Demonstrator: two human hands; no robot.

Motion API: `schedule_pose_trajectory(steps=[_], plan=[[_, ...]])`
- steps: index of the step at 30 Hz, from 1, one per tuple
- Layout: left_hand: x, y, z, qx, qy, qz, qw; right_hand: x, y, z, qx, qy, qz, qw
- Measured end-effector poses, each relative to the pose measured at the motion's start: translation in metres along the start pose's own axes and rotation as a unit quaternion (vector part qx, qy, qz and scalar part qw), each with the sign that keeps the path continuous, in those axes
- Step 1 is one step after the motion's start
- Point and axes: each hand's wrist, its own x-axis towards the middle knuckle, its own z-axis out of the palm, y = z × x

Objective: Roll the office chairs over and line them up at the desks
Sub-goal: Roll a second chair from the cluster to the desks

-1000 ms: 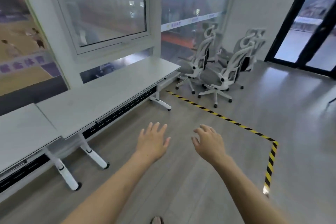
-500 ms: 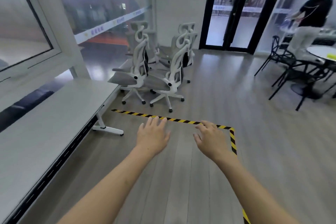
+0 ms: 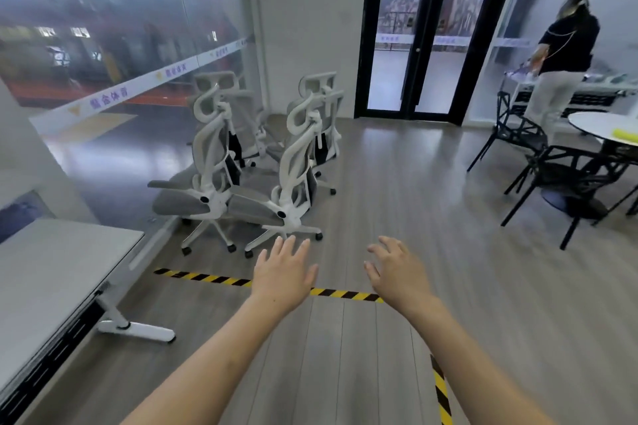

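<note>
Several white office chairs with grey mesh seats stand clustered in the corner by the glass wall. The nearest chair [image 3: 290, 179] stands beside a second chair [image 3: 207, 176], both turned side-on with their seats to the left. Two more chairs [image 3: 321, 107] stand behind them. My left hand [image 3: 284, 274] and my right hand [image 3: 397, 272] reach forward with fingers spread, holding nothing, still short of the nearest chair. A white desk [image 3: 51, 279] runs along the left edge.
Black-and-yellow floor tape [image 3: 207, 278] crosses the wooden floor under my hands and turns toward me at the right. Black chairs [image 3: 566, 179] surround a round white table [image 3: 600, 128] at the right. A person [image 3: 559, 59] stands at the far right. Black-framed glass doors [image 3: 414, 45] stand behind.
The view has swung right and moved closer to the chairs, which now look larger. Most of the desk has slid out of view to the left. Both hands stay outstretched and empty.
</note>
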Motion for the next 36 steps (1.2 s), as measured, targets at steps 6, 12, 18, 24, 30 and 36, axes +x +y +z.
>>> schedule_pose_trajectory(steps=[6, 12, 18, 24, 30, 36], plan=[[0.148, 0.021, 0.006, -0.008, 0.000, -0.025, 1.000, 0.145, 0.065, 0.004, -0.009, -0.031, -0.018, 0.999], [0.306, 0.024, 0.023, -0.013, 0.014, -0.022, 1.000, 0.311, 0.114, 0.023, -0.005, -0.025, -0.049, 0.998], [0.470, 0.018, 0.027, 0.012, 0.018, -0.055, 0.998, 0.480, 0.146, 0.039, -0.009, -0.033, -0.071, 0.997], [0.592, 0.012, 0.033, -0.001, -0.008, -0.106, 0.994, 0.620, 0.160, 0.051, 0.012, -0.032, -0.123, 0.992], [0.686, -0.002, 0.048, 0.008, -0.018, -0.166, 0.986, 0.746, 0.168, 0.079, 0.017, -0.057, -0.194, 0.979], [0.787, -0.009, 0.069, 0.003, -0.017, -0.283, 0.959, 0.893, 0.165, 0.116, 0.021, -0.105, -0.300, 0.948]])
